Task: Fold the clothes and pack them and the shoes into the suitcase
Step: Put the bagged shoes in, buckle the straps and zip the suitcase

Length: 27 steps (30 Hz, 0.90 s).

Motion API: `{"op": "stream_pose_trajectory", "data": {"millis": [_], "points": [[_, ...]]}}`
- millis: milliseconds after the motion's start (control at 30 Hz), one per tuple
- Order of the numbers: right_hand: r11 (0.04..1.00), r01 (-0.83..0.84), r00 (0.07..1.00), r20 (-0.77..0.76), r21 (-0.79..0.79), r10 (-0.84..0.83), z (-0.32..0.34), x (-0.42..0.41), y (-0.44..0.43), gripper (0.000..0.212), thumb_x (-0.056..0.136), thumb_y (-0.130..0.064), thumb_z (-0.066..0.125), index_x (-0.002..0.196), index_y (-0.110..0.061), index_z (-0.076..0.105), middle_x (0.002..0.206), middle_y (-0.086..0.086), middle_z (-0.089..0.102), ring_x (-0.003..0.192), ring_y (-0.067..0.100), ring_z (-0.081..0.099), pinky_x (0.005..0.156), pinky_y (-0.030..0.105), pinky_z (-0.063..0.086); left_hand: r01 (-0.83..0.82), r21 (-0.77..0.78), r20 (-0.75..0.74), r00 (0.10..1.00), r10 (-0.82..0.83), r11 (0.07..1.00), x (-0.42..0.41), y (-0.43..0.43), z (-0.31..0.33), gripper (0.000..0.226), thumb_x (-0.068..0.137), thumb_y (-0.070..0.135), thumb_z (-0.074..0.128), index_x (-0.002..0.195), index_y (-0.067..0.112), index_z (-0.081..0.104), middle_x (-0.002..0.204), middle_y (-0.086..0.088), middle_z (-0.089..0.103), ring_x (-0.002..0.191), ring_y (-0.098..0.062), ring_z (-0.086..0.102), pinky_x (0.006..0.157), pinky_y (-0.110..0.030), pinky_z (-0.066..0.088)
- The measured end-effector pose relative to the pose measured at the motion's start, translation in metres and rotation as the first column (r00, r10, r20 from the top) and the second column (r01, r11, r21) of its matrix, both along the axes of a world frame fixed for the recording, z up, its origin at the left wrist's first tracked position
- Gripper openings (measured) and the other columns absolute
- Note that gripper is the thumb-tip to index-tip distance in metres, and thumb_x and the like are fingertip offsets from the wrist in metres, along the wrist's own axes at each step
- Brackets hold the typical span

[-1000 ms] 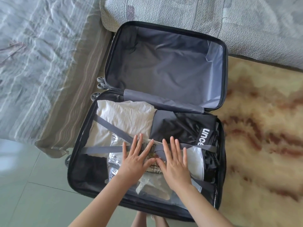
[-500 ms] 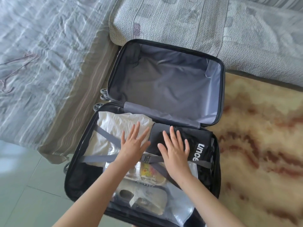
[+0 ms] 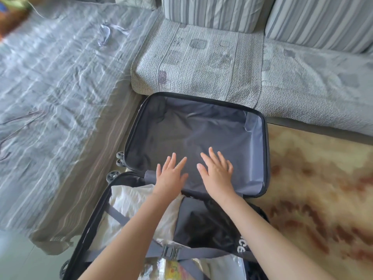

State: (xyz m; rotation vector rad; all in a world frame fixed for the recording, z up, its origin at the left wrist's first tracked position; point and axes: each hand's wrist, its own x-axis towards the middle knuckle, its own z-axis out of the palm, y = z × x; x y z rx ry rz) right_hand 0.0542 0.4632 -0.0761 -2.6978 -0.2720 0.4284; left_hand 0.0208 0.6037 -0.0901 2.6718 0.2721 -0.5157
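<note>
The left hand (image 3: 171, 175) and right hand (image 3: 217, 172) are spreading flat, holding nothing, over the smooth grey fabric lining (image 3: 181, 128) of the black rectangular suitcase (image 3: 266, 150).

Bed under a wrinkled grey striped bedspread (image 3: 50, 102) fills 9 to 11 o'clock, its edge hanging down to the floor. Sofa seat in a pale grey quilted cover (image 3: 212, 63) at 12 to 2, grey striped back cushions (image 3: 212, 11) behind it. Shaggy cream-and-brown rug (image 3: 323, 199) at 3 to 5. Pale green floor tile (image 3: 16, 259) at 7 to 8. Soft, even daylight
</note>
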Motion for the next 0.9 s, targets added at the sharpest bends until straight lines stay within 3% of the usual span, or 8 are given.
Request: {"op": "stream_pose_trajectory", "data": {"millis": [400, 633, 767, 900], "points": [[0.996, 0.060, 0.996, 0.063, -0.073, -0.055, -0.032, 0.148, 0.014, 0.051, 0.100, -0.037, 0.040, 0.148, -0.024, 0.027, 0.161, 0.000, 0.008, 0.147, 0.023, 0.004, 0.115, 0.041, 0.008, 0.033, 0.001, 0.113, 0.993, -0.033, 0.999, 0.125, 0.023, -0.022, 0.052, 0.102, 0.030, 0.035, 0.151, 0.030, 0.018, 0.161, -0.003, 0.005, 0.147, -0.020, 0.004, 0.117, -0.044, 0.003], [0.985, 0.138, 0.990, 0.057, -0.106, -0.132, -0.047, 0.215, 0.009, 0.065, 0.097, -0.030, 0.051, 0.151, -0.017, 0.018, 0.160, 0.006, 0.007, 0.145, 0.027, 0.009, 0.113, 0.041, 0.017, 0.013, -0.007, 0.117, 0.993, -0.012, 1.000, 0.159, 0.029, -0.042, 0.052, 0.102, 0.028, 0.038, 0.151, 0.027, 0.022, 0.158, -0.006, 0.018, 0.144, -0.022, 0.019, 0.115, -0.039, 0.012], [0.975, 0.113, 0.981, 0.180, -0.191, -0.079, -0.058, 0.245, 0.009, 0.075, 0.094, -0.026, 0.056, 0.152, -0.013, 0.010, 0.160, 0.006, 0.005, 0.146, 0.028, 0.006, 0.114, 0.040, 0.017, 0.009, -0.019, 0.183, 0.983, -0.005, 1.000, 0.194, 0.031, -0.044, 0.054, 0.100, 0.027, 0.042, 0.151, 0.027, 0.023, 0.158, -0.006, 0.019, 0.144, -0.023, 0.020, 0.115, -0.036, 0.015], [0.971, 0.122, 0.976, 0.205, -0.206, -0.079, -0.070, 0.264, 0.009, 0.077, 0.094, -0.015, 0.052, 0.152, -0.013, 0.002, 0.161, 0.007, -0.003, 0.147, 0.028, -0.002, 0.116, 0.040, 0.011, 0.045, 0.000, 0.243, 0.969, -0.043, 0.999, 0.224, 0.031, -0.043, 0.054, 0.100, 0.027, 0.043, 0.150, 0.026, 0.024, 0.158, -0.007, 0.018, 0.144, -0.023, 0.020, 0.114, -0.037, 0.016]]}}
